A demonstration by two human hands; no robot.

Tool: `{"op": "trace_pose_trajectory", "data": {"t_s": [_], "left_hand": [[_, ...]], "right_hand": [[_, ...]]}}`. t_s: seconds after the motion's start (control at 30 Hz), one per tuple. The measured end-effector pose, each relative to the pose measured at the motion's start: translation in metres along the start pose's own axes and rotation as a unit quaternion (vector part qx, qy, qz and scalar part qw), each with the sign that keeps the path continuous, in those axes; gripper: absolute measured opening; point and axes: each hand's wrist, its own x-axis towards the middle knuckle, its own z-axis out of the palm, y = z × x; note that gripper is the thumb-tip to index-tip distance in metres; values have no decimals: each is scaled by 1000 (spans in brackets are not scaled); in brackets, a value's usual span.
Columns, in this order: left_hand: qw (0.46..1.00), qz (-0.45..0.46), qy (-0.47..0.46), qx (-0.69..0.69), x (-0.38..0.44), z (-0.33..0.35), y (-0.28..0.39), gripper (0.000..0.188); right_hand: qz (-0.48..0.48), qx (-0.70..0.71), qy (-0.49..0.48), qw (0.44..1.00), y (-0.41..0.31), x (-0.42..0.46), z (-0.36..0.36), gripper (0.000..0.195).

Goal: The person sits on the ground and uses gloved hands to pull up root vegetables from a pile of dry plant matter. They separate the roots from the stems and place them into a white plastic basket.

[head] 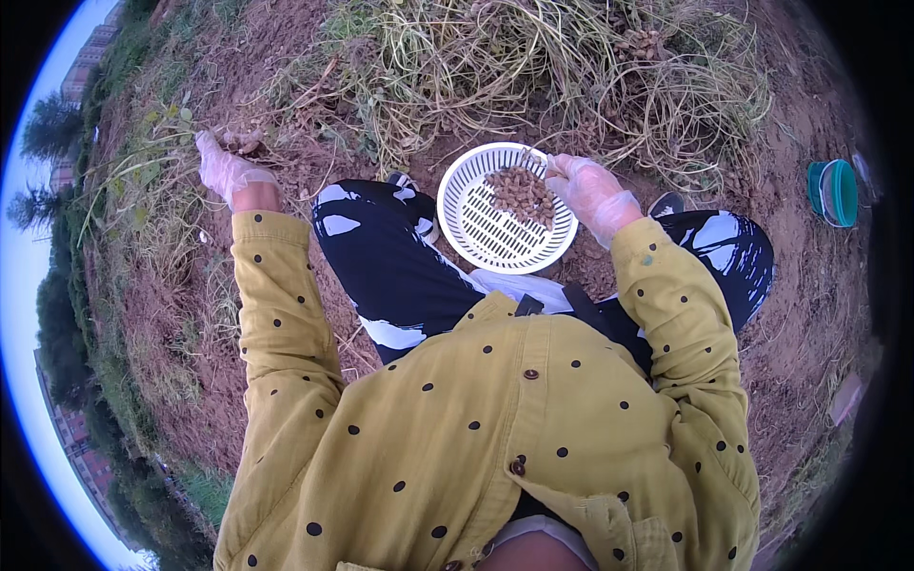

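A round white slotted plastic basket (464,253) sits on the soil between my legs, with a heap of peanuts in their shells (521,196) towards its right side. My right hand (589,189), in a thin clear glove, is at the basket's upper right rim with thumb and fingers together; whether something small is between them is not plain. My left hand (232,168), gloved likewise, reaches out to the left and grips a green peanut plant (146,160). A cluster of pods (244,140) shows beside its fingers.
Pulled peanut plants (528,64) lie in a large pile beyond the basket, some with pods. A teal bucket (842,193) stands on the soil at far right. Weeds and dry stems (168,264) cover ground at left. My shoes (666,205) flank the basket.
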Motion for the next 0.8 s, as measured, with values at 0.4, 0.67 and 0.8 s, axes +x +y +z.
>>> {"op": "trace_pose_trajectory", "data": {"t_s": [0.4,0.67,0.8], "left_hand": [[662,-392,442,462,-18,-406,15,55],[918,69,10,391,-67,-224,-13,42],[882,-116,-340,304,-157,-29,0,39]], "right_hand": [[25,302,-72,950,-16,6,-3,18],[50,334,-121,934,-18,5,21,17],[-66,169,-89,980,-27,1,37,28]]}}
